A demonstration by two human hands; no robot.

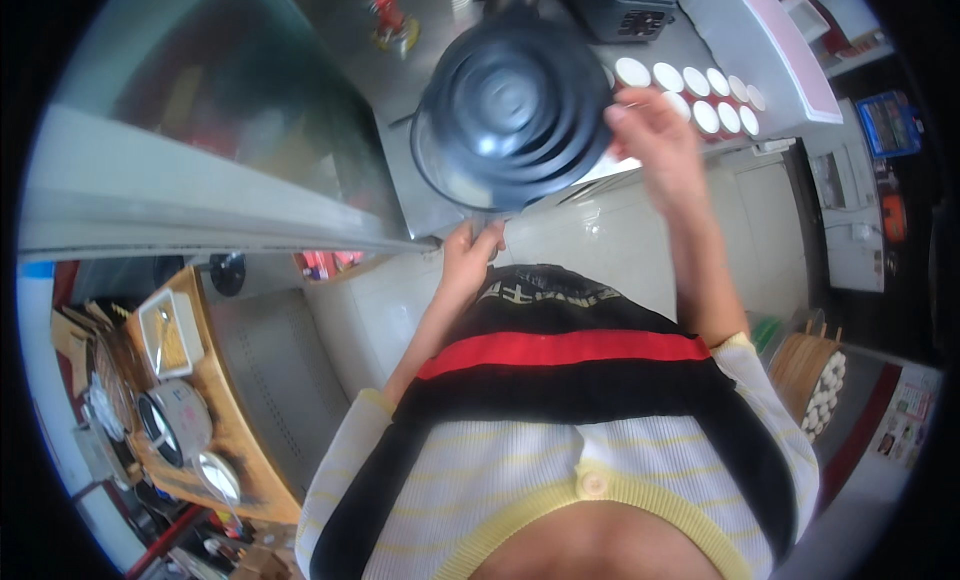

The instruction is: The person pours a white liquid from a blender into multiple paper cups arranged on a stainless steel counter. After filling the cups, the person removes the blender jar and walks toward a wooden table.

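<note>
My left hand is closed around a short grey handle below a wide, dark round lid with concentric rings. Under the lid's left side shows the curved rim of a round vessel; its contents are hidden. At the lid's right edge is my right hand, thumb and fingers curled. Blur hides whether they grip the edge or only lie against it. Just behind that hand, rows of cups with white lids stand on a metal counter.
A red-handled tool and a dark machine stand farther back on the counter. A glass-sided cabinet rises at left. The wooden table holds a white tray and a round pot. White balls lie at right.
</note>
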